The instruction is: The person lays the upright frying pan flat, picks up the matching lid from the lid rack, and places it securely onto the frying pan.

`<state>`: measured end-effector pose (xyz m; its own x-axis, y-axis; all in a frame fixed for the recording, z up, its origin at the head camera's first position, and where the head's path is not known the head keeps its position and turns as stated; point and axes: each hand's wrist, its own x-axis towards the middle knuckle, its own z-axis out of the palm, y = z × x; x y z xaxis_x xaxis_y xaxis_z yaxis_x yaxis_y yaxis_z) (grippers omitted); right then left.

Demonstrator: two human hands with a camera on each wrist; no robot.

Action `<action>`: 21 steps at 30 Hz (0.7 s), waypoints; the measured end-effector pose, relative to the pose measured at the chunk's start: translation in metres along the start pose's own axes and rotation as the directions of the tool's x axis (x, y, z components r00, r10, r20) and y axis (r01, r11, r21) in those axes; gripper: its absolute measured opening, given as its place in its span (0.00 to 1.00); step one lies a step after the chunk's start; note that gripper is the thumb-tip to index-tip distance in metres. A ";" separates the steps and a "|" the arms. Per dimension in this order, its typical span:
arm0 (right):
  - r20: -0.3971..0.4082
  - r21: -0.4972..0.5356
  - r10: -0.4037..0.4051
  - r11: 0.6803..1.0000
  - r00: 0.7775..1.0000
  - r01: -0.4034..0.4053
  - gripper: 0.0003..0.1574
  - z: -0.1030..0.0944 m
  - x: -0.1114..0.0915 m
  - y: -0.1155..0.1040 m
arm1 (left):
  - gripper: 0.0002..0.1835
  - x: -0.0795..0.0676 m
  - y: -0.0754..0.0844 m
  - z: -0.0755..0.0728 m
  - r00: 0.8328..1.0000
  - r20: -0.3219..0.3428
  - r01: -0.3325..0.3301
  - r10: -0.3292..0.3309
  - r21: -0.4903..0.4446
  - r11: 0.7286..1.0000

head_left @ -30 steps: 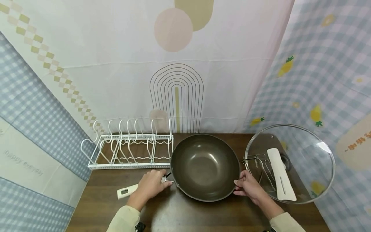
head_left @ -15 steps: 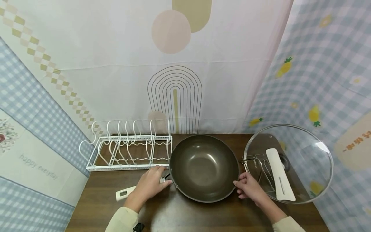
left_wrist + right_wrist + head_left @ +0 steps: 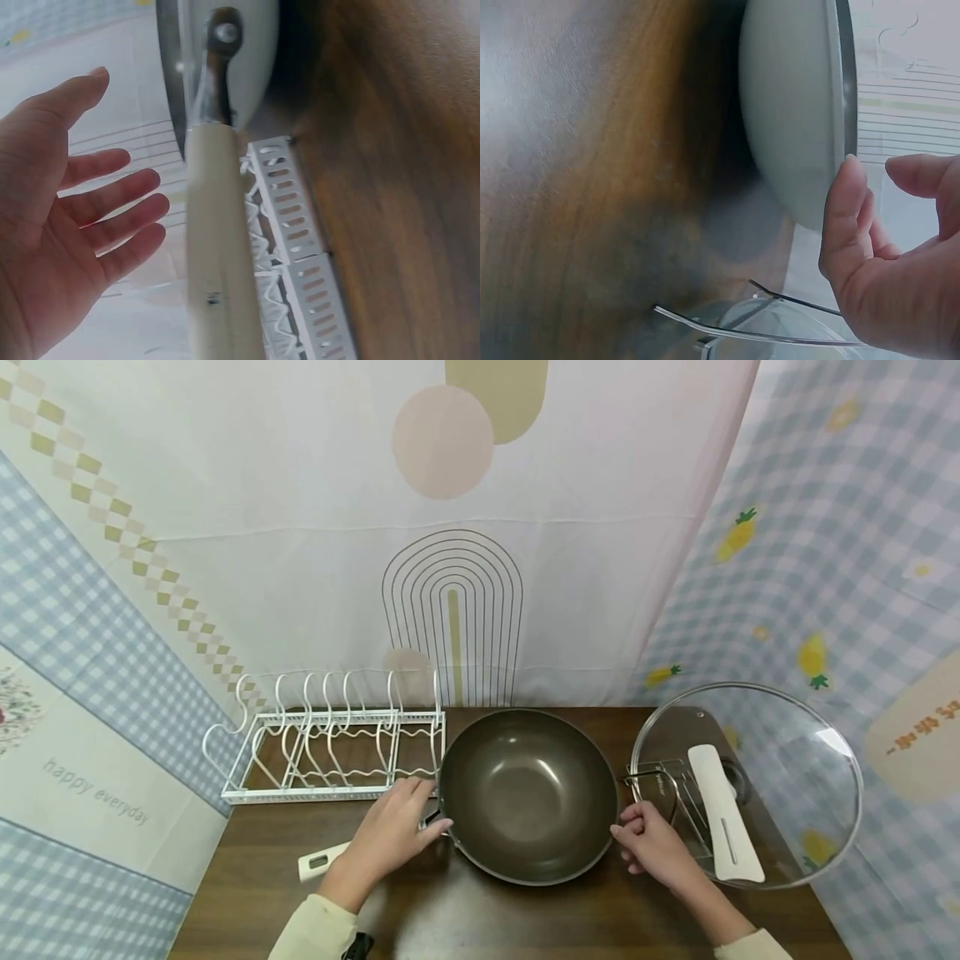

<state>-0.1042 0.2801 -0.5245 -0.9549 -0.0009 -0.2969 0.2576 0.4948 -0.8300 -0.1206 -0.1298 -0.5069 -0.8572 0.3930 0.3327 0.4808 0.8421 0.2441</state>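
A dark wok-style frying pan (image 3: 528, 793) with a pale green outside sits upright on the wooden table. Its cream handle (image 3: 217, 225) points left, its far end showing past the left wrist in the head view. Over the handle hovers my left hand (image 3: 382, 839), fingers spread and apart from it, as the left wrist view shows. At the pan's right rim is my right hand (image 3: 660, 852); in the right wrist view a fingertip (image 3: 849, 169) meets or nearly meets the rim, while the thumb stands clear of it.
A white wire rack (image 3: 330, 793) with upright loops stands left of the pan. On the right, a large glass lid (image 3: 817, 810) leans in a metal wire stand (image 3: 678, 777), with a long cream slotted piece (image 3: 726, 814) before it. Patterned cloth (image 3: 330, 602) hangs behind.
My left hand has let go of the handle, its fingers spreading. My right hand has loosened from the rim and shifted slightly right. The pan stays put; the head view moved slightly.
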 end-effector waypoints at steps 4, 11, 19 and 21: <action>-0.006 -0.020 -0.045 0.999 0.999 0.045 0.22 -0.005 -0.001 -0.005 | 0.28 0.007 0.006 -0.006 0.999 -0.036 -0.039 0.038 -0.006 0.999; -0.032 -0.101 -0.119 0.988 0.992 0.115 0.21 -0.016 -0.005 -0.017 | 0.29 0.018 0.018 -0.012 0.995 -0.043 -0.087 0.087 -0.001 0.996; -0.048 -0.187 -0.173 0.969 0.984 0.161 0.22 -0.029 -0.013 -0.030 | 0.32 0.032 0.031 -0.012 0.977 -0.086 -0.191 0.195 0.050 0.980; -0.052 -0.206 -0.189 0.963 0.981 0.175 0.22 -0.033 -0.014 -0.031 | 0.34 0.036 0.035 -0.011 0.970 -0.094 -0.220 0.224 0.056 0.974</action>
<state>-0.1039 0.2933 -0.4788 -0.9927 -0.0498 -0.1096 0.0504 0.6554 -0.7536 -0.1324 -0.0904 -0.4769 -0.7063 0.5355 0.4629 0.6463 0.7546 0.1133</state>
